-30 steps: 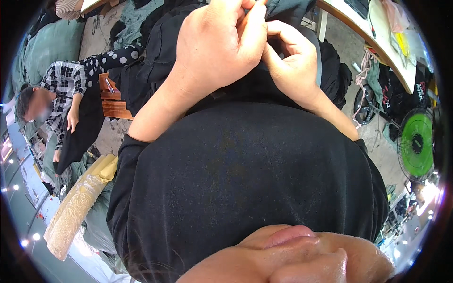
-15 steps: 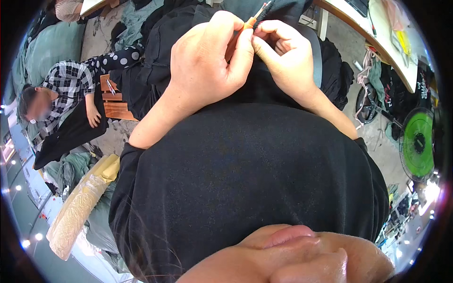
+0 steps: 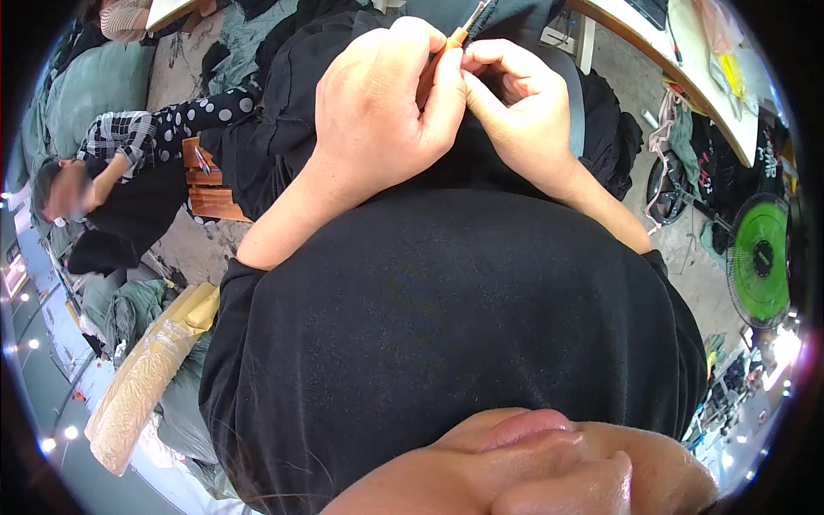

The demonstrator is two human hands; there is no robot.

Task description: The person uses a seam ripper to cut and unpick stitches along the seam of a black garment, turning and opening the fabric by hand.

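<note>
My left hand and my right hand meet close together above my chest, over a dark garment that lies across my lap. A small orange-handled tool with a thin metal tip sticks up between the fingertips, and it looks pinched by my left hand. The fingers of my right hand are curled, pinching a fold of the dark fabric right beside the tool. My black top fills the middle of the view and hides my lap.
Another person in checked and dotted sleeves sits at the left by a small wooden stool. A tan wrapped roll lies lower left. A green fan stands at the right, below a white table. Heaps of cloth cover the floor.
The orange tool has come into sight between my fingertips, and my hands have shifted slightly on the fabric. The person at the left has leaned and moved an arm.
</note>
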